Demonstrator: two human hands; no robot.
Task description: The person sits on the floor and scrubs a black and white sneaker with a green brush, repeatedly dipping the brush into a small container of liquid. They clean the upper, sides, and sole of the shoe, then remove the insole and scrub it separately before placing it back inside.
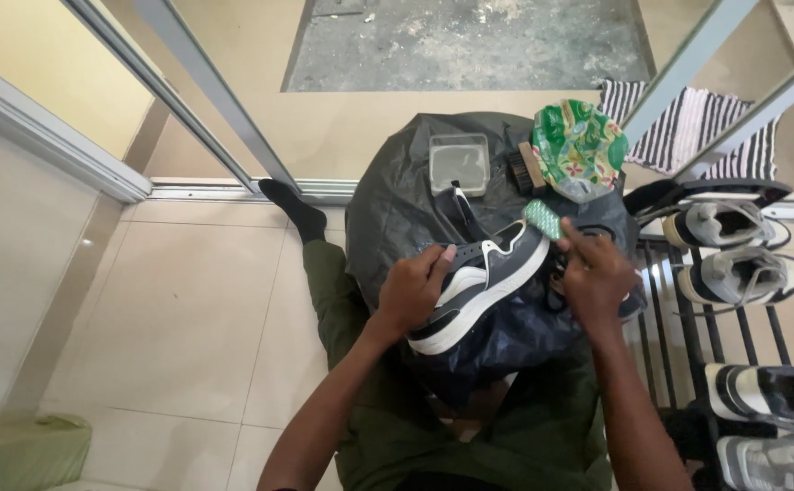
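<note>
Left hand (412, 289) closed around black-and-white sneaker (483, 280); right hand (594, 273) gripping small green brush (542, 219) beside it.

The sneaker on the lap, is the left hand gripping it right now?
Yes, the left hand clasps the dark sneaker by its heel end over the black bag.

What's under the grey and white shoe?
A black plastic sheet lies crumpled under the grey and white sneaker, which the left hand grips. The sheet hides whatever lies beneath it.
</note>
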